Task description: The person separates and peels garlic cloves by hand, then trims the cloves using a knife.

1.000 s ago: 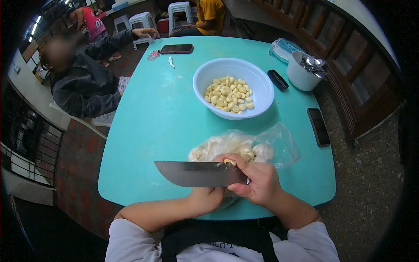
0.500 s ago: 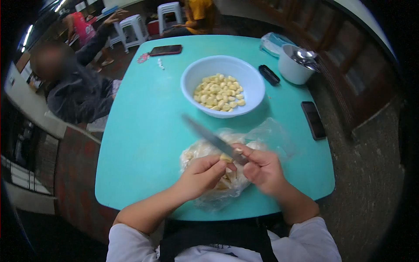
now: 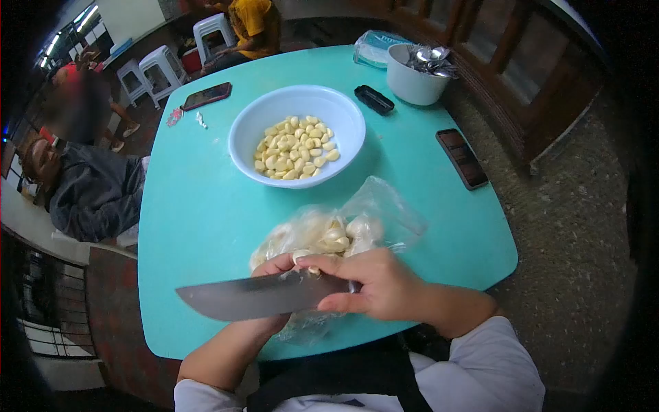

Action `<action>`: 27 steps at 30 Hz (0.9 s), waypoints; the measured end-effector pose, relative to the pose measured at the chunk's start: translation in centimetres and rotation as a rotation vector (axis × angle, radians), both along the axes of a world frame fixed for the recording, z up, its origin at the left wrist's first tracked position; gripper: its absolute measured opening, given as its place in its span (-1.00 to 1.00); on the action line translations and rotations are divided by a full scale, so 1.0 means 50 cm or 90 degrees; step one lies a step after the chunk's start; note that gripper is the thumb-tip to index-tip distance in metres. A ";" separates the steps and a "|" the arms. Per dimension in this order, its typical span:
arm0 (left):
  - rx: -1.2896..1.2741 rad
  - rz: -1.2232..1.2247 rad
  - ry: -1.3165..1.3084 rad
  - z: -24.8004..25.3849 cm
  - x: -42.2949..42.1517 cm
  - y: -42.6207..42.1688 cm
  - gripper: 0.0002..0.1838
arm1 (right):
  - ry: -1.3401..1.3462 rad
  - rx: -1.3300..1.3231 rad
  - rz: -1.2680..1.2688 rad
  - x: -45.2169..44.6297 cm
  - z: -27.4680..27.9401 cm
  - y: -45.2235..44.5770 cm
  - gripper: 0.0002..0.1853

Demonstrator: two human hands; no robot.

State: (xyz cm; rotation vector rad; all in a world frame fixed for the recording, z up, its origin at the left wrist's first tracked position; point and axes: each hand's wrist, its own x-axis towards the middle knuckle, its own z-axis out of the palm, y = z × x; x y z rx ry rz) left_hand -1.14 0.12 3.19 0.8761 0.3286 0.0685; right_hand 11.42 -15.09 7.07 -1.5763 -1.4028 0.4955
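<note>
A large kitchen knife (image 3: 250, 296) lies across in front of me, its broad blade pointing left. My right hand (image 3: 377, 285) is closed round its handle, with the index finger reaching over to a pale garlic clove (image 3: 301, 255). That clove sits in the fingers of my left hand (image 3: 274, 265), which is partly hidden behind the blade. Just beyond both hands, a clear plastic bag (image 3: 395, 209) holds unpeeled garlic (image 3: 364, 228). Farther back stands a light blue bowl (image 3: 349, 130) with many peeled garlic cloves (image 3: 295, 147) in it.
On the turquoise table (image 3: 185, 226) are a phone (image 3: 206, 96) at the far left, another phone (image 3: 461, 159) at the right, a black case (image 3: 374, 99), a white pot (image 3: 415, 86) of spoons and a plastic-wrapped pack (image 3: 379, 48). A person (image 3: 96, 189) sits at the left edge.
My hands have come closer to me and to the left. The knife has swung from pointing away to lying nearly level. My view has also shifted, so the tabletop things appear farther left.
</note>
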 end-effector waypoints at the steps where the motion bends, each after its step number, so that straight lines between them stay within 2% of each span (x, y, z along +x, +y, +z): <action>1: 0.046 -0.001 0.002 0.012 0.003 -0.001 -0.74 | 0.078 0.001 0.018 0.004 0.000 0.000 -0.44; 4: 0.412 -0.099 0.084 -0.001 -0.013 0.015 -0.73 | 0.310 -0.035 0.067 0.015 -0.002 -0.005 -0.42; 7: 0.190 -0.157 0.002 0.003 -0.015 0.014 -0.70 | 0.374 -0.006 0.039 0.022 -0.007 -0.007 -0.47; 8: 0.207 -0.200 -0.014 0.019 -0.011 0.017 -0.68 | 0.399 -0.028 0.036 0.027 -0.007 -0.009 -0.47; 10: 0.213 -0.191 -0.042 0.024 -0.010 0.011 -0.67 | 0.397 -0.036 -0.008 0.040 -0.011 -0.020 -0.49; 14: 0.249 -0.165 -0.055 0.024 -0.006 -0.001 -0.62 | 0.416 0.046 -0.086 0.060 0.002 -0.009 -0.51; 18: 0.167 -0.133 -0.010 0.033 0.002 -0.002 -0.62 | 0.312 -0.087 -0.091 0.064 0.030 -0.013 -0.51; 23: 0.161 -0.134 -0.002 0.004 0.000 0.016 -0.69 | 0.186 -0.245 -0.087 0.056 0.031 -0.006 -0.40; 27: 0.115 -0.110 -0.018 0.004 0.002 0.016 -0.72 | 0.140 -0.238 -0.050 0.050 0.042 0.000 -0.34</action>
